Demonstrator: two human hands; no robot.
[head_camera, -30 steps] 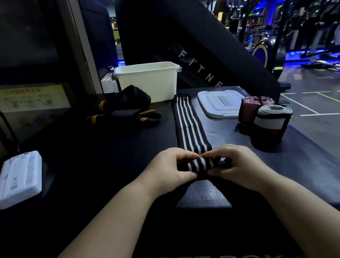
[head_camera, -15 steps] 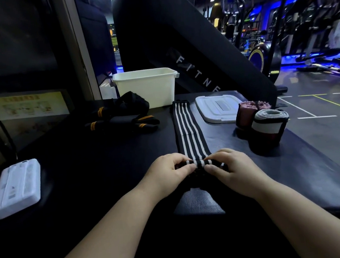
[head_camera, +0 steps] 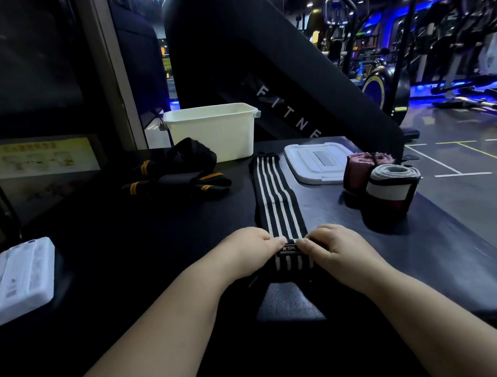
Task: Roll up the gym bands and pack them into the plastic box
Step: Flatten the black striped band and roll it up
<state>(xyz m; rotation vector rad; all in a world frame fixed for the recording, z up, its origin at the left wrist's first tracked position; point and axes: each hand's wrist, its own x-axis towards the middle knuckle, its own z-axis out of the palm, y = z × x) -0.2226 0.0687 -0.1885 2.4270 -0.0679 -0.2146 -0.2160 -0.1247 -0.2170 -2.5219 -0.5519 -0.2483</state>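
A black band with white stripes (head_camera: pixel 274 199) lies flat on the black soft box, running away from me toward the white plastic box (head_camera: pixel 213 133). Its near end is wound into a small roll. My left hand (head_camera: pixel 248 248) pinches the left side of that roll and my right hand (head_camera: pixel 335 245) pinches the right side; a label shows between my fingertips. Two rolled bands stand at the right: a dark red one (head_camera: pixel 358 169) and a grey, white and red one (head_camera: pixel 391 189). Black bands with yellow stripes (head_camera: pixel 178 177) lie in a heap left of the box.
The box's white lid (head_camera: pixel 316 165) lies flat beside the striped band. A white flat device (head_camera: pixel 19 281) rests at the left edge. A black slanted machine (head_camera: pixel 274 70) rises behind the box. Gym floor and machines lie to the right.
The roll has advanced away from me along the band, growing thicker, and both hands moved forward with it. A label on the band has come into sight on the roll.
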